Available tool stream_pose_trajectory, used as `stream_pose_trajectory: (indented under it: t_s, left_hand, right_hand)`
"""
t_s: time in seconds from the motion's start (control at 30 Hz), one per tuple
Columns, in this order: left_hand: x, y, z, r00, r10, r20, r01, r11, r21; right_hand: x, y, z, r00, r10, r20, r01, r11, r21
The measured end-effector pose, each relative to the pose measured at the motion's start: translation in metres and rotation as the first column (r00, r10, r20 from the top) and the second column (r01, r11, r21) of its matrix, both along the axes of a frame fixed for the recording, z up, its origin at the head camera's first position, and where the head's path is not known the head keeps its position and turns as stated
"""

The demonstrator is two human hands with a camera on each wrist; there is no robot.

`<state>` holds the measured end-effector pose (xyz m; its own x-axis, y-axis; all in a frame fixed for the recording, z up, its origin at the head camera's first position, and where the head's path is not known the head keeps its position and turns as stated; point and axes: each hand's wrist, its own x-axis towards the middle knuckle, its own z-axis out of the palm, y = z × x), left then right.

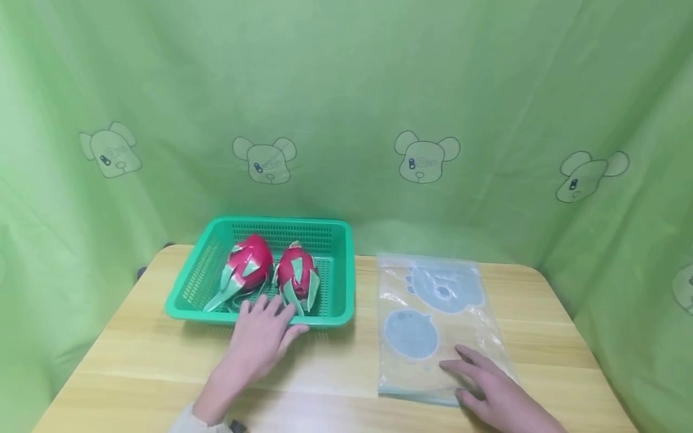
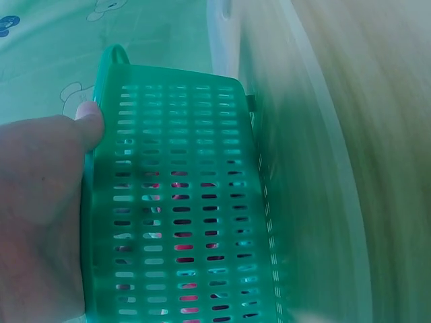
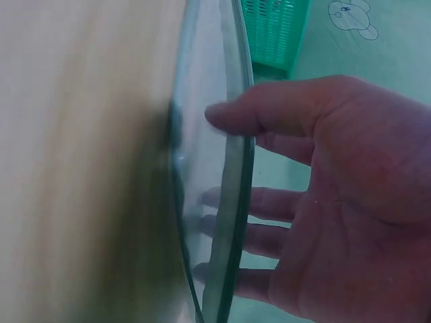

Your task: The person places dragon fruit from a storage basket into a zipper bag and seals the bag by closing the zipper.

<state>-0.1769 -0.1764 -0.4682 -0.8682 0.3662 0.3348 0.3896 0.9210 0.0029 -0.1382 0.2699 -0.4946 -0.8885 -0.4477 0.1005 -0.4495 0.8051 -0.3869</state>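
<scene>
A green plastic basket (image 1: 346, 300) holds two red dragon fruits with green scales, the left one (image 1: 254, 255) and the right one (image 1: 296, 270). My left hand (image 1: 260, 334) rests at the basket's front rim, fingertips over the inside, thumb along the edge. In the left wrist view the thumb touches the rim and the other fingers are hidden behind the slotted wall. A clear zip bag (image 1: 400, 379) with blue-grey printed shapes lies flat to the right. Over its near corner my right hand (image 1: 495, 394) spreads loosely; the right wrist view shows the thumb beside the zip edge (image 3: 232, 202), fingers beyond it.
The light wooden table (image 1: 335, 391) has rounded far corners. Behind and around it hangs a green curtain (image 1: 346, 90) with printed bear heads. A strip of wood separates the basket from the bag.
</scene>
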Motion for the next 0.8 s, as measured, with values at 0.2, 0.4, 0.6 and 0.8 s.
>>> stream_pose_trajectory:
  t_s: [0.2, 0.4, 0.6, 0.8]
  left_hand:
    - [0.0, 0.001, 0.002, 1.0, 0.001, 0.014, -0.001, 1.0, 0.005]
    - [0.0, 0.001, 0.001, 1.0, -0.006, -0.019, 0.007, 1.0, 0.024]
    - [0.001, 0.002, 0.0, 1.0, -0.006, -0.005, 0.006, 0.999, 0.043]
    - [0.0, 0.001, 0.001, 1.0, 0.002, 0.009, -0.003, 0.999, 0.052]
  right_hand:
    - [-0.015, -0.004, 0.015, 0.998, 0.07, 0.001, -0.07, 0.998, 0.003]
    - [-0.029, -0.005, 0.035, 0.993, 0.114, 0.023, -0.113, 0.993, -0.025]
    - [-0.031, -0.006, 0.048, 0.994, 0.096, 0.054, -0.094, 0.995, -0.034]
    - [-0.029, -0.007, 0.062, 0.998, 0.058, 0.016, -0.058, 0.997, -0.052]
